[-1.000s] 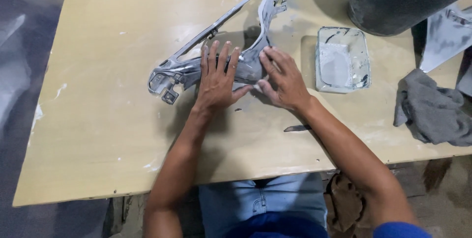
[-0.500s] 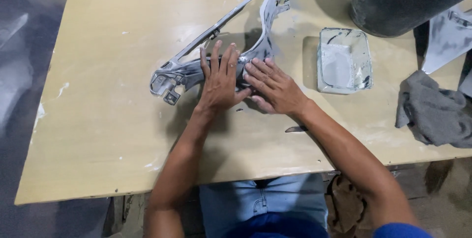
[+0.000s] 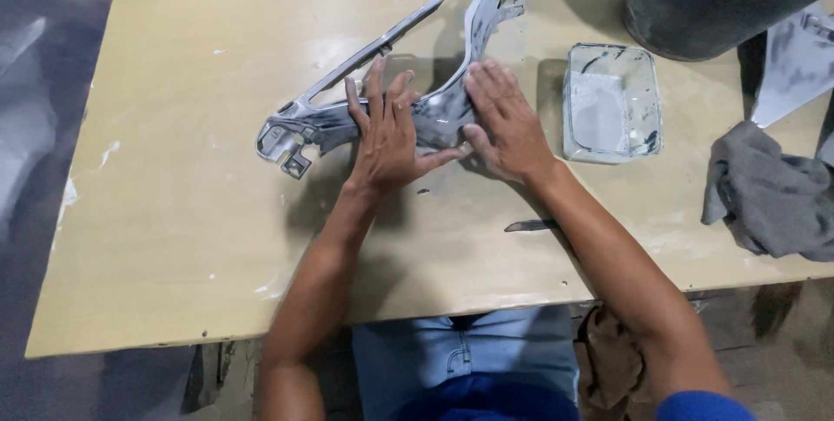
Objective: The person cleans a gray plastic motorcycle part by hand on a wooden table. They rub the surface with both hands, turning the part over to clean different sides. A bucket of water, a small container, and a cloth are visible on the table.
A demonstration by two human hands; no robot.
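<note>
Pressing flat hand (image 3: 389, 136) on grey frame (image 3: 434, 117)

frame part (image 3: 395, 65) on table (image 3: 174, 238); tray (image 3: 611, 104) right, rag (image 3: 769, 195) beyond

A grey plastic frame (image 3: 391, 82) is pressed flat on the desk (image 3: 174, 212) by the left hand (image 3: 387, 139) and right hand (image 3: 508, 125), side by side. A clear tray (image 3: 647, 99) is seen at three o'clock, a grey cloth (image 3: 769, 199) beyond it.
</note>
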